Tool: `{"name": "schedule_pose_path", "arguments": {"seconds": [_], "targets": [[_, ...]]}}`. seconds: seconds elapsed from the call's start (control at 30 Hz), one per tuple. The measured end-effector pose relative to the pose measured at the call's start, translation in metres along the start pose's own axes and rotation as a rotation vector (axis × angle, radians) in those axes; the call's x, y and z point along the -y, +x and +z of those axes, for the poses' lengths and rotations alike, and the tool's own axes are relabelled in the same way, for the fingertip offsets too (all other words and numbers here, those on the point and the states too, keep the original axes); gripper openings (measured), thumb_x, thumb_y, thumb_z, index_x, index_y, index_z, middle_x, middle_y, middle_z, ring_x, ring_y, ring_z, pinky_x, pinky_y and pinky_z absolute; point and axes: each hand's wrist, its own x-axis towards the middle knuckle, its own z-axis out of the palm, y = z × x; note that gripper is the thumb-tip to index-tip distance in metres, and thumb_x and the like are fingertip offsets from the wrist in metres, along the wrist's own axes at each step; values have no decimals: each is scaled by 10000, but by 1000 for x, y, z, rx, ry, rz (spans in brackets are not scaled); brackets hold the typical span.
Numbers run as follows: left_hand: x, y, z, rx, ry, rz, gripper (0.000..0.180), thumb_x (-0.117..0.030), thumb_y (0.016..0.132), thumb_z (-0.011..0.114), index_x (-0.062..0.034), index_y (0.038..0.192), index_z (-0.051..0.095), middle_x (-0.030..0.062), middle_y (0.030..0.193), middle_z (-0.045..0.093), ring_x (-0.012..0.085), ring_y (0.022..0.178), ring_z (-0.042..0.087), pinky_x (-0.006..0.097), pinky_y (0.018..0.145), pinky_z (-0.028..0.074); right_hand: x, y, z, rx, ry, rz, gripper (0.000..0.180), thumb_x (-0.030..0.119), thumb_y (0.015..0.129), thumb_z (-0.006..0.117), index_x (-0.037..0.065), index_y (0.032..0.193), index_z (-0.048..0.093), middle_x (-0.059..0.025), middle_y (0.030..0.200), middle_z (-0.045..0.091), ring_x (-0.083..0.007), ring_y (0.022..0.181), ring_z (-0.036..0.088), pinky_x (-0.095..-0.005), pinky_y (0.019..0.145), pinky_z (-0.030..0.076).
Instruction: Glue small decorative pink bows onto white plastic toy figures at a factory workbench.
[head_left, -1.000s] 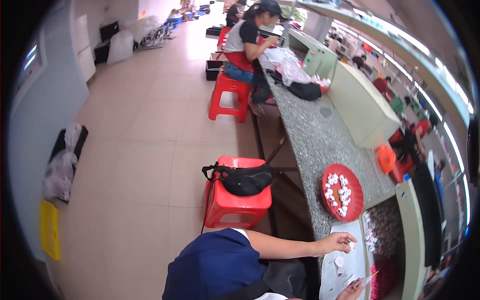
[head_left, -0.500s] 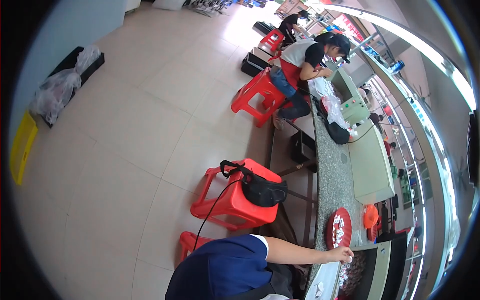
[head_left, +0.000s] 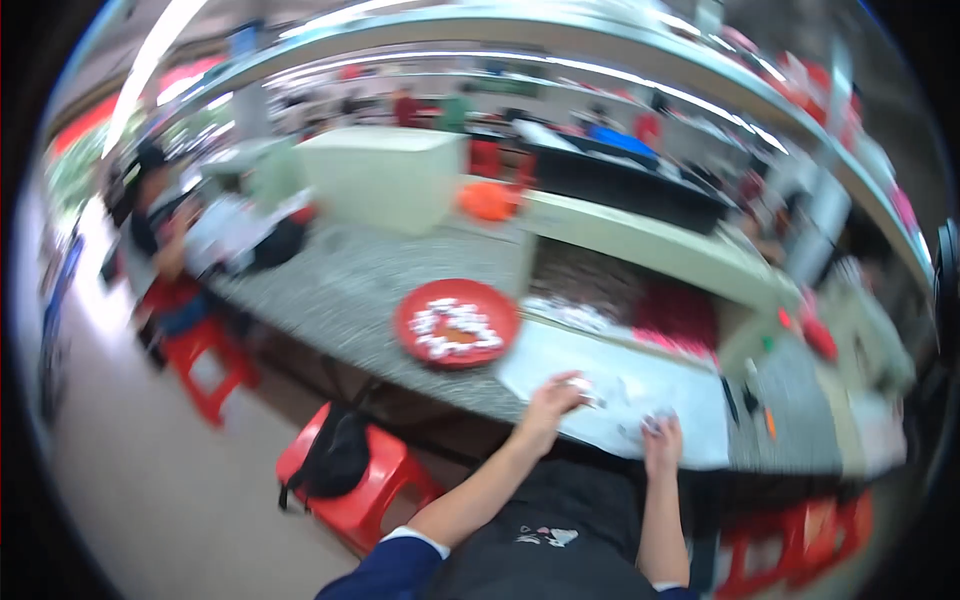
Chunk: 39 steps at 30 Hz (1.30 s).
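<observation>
Over a white sheet (head_left: 530, 358) on the workbench, my left hand (head_left: 552, 405) is closed with a small white piece (head_left: 584, 390) at its fingertips. To its right, my right hand (head_left: 663, 446) has its fingers drawn together at the sheet's near part. Something small and blurred shows at those fingertips, too smeared to name. A red plate (head_left: 405, 325) with many small white pieces (head_left: 455, 330) lies left of the sheet. Behind the sheet, an open-fronted pale green box (head_left: 650, 232) has more white bits along its lower edge.
A red stool (head_left: 385, 480) with a black bag (head_left: 335, 455) stands left of me. An orange object (head_left: 487, 201) and a pale green machine housing (head_left: 380, 175) are farther back on the bench. A co-worker (head_left: 150, 215) sits at the far left. A pen-like orange tool (head_left: 770, 423) lies at right.
The view has swung from the aisle on the left round to the bench. My left hand, earlier beside the red plate, is now over the white sheet; my right hand has come into view.
</observation>
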Motion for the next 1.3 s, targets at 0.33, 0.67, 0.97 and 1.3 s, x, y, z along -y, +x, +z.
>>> {"name": "schedule_pose_path", "arguments": {"seconds": [0.33, 0.67, 0.97, 1.3], "targets": [[25, 48, 26, -82, 76, -16, 309, -44, 769, 512, -34, 1062, 413, 120, 956, 510, 181, 805, 525, 288, 759, 423, 41, -2, -3, -45, 42, 83, 246, 7, 754, 495, 46, 977, 400, -103, 833, 523, -191, 726, 552, -285, 646, 452], [51, 83, 27, -125, 250, -123, 320, 34, 733, 507, -14, 1036, 417, 117, 934, 514, 166, 835, 518, 273, 755, 447, 35, 39, 3, -52, 360, 134, 228, -8, 740, 509, 42, 956, 454, -79, 872, 525, -163, 790, 516, -257, 656, 410], [57, 94, 29, -149, 253, -169, 328, 37, 710, 518, -1, 1017, 410, 124, 939, 521, 191, 862, 517, 318, 802, 413, 33, 70, 26, -142, 570, 192, 295, 64, 733, 538, 56, 1008, 432, -72, 962, 467, -149, 830, 470, -254, 674, 388], [54, 84, 22, -49, 227, -162, 313, 33, 715, 545, 9, 1003, 424, 160, 1009, 508, 211, 927, 514, 338, 818, 412, 38, 53, 57, -82, -192, -253, 331, 200, 695, 585, 42, 932, 418, -56, 847, 404, -142, 719, 411, -247, 648, 359]]}}
